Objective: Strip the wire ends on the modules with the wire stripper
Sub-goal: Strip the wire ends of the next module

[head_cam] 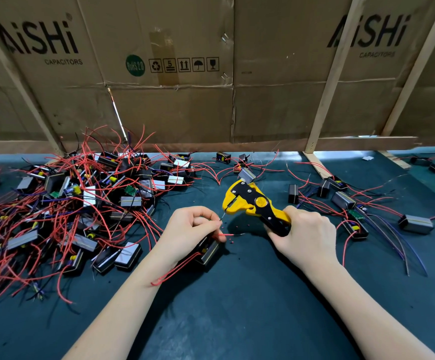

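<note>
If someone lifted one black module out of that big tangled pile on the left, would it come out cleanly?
Probably not. The pile is laced with looping red wires, which look floppy and apt to snag, so neighbours would likely drag along. The modules themselves look small, boxy and rigid, so they should sit flat rather than roll, and are probably light.

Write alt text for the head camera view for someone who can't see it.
A person's right hand grips a yellow and black wire stripper while the left hand pinches a thin black wire at its jaws and holds a small module. A tangled pile of modules with red wires lies to the left on a dark green table.
</note>
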{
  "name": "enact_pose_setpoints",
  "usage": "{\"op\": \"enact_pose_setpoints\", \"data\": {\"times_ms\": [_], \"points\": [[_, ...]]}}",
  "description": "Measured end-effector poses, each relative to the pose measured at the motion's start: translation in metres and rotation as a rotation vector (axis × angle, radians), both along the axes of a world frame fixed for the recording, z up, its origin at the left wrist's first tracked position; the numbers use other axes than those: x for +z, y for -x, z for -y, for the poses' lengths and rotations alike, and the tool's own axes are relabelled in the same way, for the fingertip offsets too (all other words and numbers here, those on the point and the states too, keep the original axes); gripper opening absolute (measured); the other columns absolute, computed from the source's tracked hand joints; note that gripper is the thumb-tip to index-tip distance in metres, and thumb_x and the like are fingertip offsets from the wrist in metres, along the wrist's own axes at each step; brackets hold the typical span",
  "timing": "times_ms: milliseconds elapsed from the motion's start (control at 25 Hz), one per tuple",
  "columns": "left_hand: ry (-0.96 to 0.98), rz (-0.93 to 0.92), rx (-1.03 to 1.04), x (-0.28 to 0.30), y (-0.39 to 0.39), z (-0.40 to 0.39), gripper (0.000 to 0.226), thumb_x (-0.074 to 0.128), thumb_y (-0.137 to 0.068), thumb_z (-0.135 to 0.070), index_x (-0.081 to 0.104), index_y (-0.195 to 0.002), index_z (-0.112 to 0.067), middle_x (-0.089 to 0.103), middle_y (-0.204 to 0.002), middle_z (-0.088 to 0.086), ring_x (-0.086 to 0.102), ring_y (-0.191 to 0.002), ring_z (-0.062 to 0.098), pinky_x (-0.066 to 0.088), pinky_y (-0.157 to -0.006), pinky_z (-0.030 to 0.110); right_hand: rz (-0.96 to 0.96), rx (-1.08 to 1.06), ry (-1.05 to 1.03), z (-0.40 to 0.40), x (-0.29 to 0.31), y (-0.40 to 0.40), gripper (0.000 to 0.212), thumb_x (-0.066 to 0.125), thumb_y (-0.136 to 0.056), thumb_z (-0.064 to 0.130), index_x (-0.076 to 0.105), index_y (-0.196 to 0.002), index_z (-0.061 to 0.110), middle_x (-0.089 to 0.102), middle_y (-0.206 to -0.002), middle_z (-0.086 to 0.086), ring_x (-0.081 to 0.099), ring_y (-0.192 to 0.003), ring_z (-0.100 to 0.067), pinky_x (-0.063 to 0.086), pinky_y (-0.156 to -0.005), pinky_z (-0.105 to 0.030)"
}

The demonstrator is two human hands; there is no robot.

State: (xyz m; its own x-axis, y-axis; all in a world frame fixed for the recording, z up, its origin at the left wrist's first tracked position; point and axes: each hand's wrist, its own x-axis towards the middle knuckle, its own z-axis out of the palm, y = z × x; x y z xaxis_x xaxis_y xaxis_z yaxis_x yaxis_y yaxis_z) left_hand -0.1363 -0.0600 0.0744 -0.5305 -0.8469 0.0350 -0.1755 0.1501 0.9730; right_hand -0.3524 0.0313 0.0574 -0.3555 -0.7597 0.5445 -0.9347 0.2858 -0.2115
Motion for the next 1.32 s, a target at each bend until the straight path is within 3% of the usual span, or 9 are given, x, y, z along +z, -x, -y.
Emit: {"op": "enact_pose_setpoints", "data": {"times_ms": [320,560,760,920,1040,1120,1160,1240,1320], "points": [[-0.015,0.03,0.066,0.004,0.003,-0.001,0.021,0.056,-0.091,0.0,0.062,-0.073,-0.009,0.053,-0.051,-0.001,0.042,-0.048,0.007,0.039,-0.053,0.011,0.061,-0.068,0.081,-0.003,0.002,0.013,0.048,0.076,-0.064,0.057,0.06,-0.089,0.019,0.062,-0.08,0.004,0.063,-0.075,-0.031,0.033,-0.059,-0.029],[0.019,0.061,0.089,0.0,-0.001,0.005,0.013,0.07,-0.088,-0.018,0.069,-0.077,-0.011,0.031,-0.051,-0.004,0.023,-0.052,0.013,0.024,-0.047,0.015,0.105,-0.064,0.101,-0.005,0.007,0.013,0.047,0.076,-0.066,0.057,0.058,-0.089,0.02,0.057,-0.077,0.006,0.062,-0.075,-0.03,0.035,-0.061,-0.03],[0.091,0.162,-0.042,0.005,-0.005,0.003,0.04,0.076,-0.072,-0.055,0.069,-0.096,-0.025,0.054,-0.055,-0.005,0.044,-0.052,0.007,0.037,-0.055,0.015,0.212,-0.091,0.179,-0.01,0.015,0.021,0.044,0.079,-0.065,0.056,0.059,-0.087,0.022,0.06,-0.078,0.004,0.059,-0.075,-0.029,0.037,-0.06,-0.031],[0.483,0.544,-0.036,0.009,-0.015,0.006,0.01,0.078,-0.079,-0.032,0.071,-0.077,-0.025,0.067,-0.065,-0.011,0.056,-0.058,0.001,0.044,-0.064,0.02,0.3,-0.138,0.272,-0.014,0.022,0.032,0.044,0.077,-0.065,0.057,0.059,-0.087,0.024,0.062,-0.079,0.003,0.06,-0.079,-0.033,0.036,-0.064,-0.032],[0.448,0.328,-0.008,0.012,-0.004,-0.004,0.012,0.073,-0.086,-0.023,0.07,-0.075,-0.024,0.066,-0.065,-0.013,0.056,-0.054,-0.001,0.042,-0.061,0.017,0.363,-0.153,0.308,-0.016,0.026,0.037,0.044,0.077,-0.065,0.058,0.057,-0.084,0.024,0.062,-0.078,0.002,0.057,-0.077,-0.031,0.039,-0.066,-0.033],[0.28,-0.043,-0.112,0.016,0.013,-0.018,0.008,0.068,-0.091,-0.013,0.069,-0.098,-0.017,0.071,-0.084,-0.008,0.067,-0.07,0.005,0.05,-0.069,0.017,0.383,-0.158,0.326,-0.017,0.028,0.04,0.045,0.077,-0.065,0.058,0.058,-0.085,0.024,0.062,-0.078,0.002,0.059,-0.078,-0.031,0.042,-0.067,-0.035],[0.207,-0.154,-0.194,0.018,0.02,-0.024,0.028,0.066,-0.092,-0.011,0.063,-0.119,-0.016,0.07,-0.109,-0.006,0.071,-0.092,0.008,0.053,-0.082,0.02,0.384,-0.162,0.337,-0.018,0.029,0.041,0.045,0.078,-0.065,0.058,0.059,-0.086,0.023,0.062,-0.078,0.002,0.06,-0.08,-0.032,0.042,-0.068,-0.035],[0.229,-0.112,-0.298,0.015,0.026,-0.028,0.068,0.067,-0.091,-0.02,0.033,-0.149,-0.027,0.047,-0.147,-0.008,0.054,-0.127,0.006,0.044,-0.105,0.025,0.396,-0.176,0.358,-0.02,0.031,0.044,0.045,0.079,-0.066,0.057,0.06,-0.089,0.023,0.063,-0.08,0.001,0.061,-0.082,-0.033,0.043,-0.069,-0.036],[0.398,0.068,-0.233,0.014,0.019,-0.021,0.075,0.068,-0.088,-0.032,0.028,-0.151,-0.031,0.04,-0.15,-0.015,0.047,-0.131,-0.001,0.038,-0.109,0.024,0.43,-0.187,0.377,-0.021,0.033,0.046,0.044,0.078,-0.067,0.057,0.058,-0.088,0.024,0.06,-0.077,0.003,0.059,-0.081,-0.032,0.039,-0.07,-0.034]]}}
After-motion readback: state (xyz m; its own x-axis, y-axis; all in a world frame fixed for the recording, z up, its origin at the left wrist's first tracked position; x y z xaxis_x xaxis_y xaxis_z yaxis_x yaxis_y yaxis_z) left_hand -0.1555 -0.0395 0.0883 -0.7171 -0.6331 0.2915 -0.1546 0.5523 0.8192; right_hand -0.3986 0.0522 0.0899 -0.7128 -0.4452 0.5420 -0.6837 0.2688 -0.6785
